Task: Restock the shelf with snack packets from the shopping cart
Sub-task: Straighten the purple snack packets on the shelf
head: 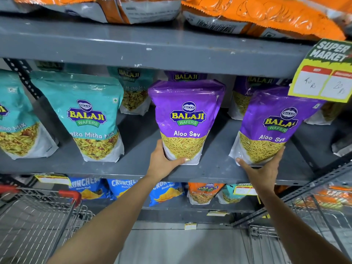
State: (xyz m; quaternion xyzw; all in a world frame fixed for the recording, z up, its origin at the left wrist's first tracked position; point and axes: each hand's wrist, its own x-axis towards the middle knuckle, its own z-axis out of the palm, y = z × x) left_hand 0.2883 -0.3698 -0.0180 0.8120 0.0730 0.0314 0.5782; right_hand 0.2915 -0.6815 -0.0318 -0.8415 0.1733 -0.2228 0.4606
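Partly hidden purple packets behind, left hand (163, 159) cupping Aloo Sev packet (185, 119)

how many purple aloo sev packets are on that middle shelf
4 visible: one in the left hand at centre front, one in the right hand at right front, one behind each. More may be hidden behind.
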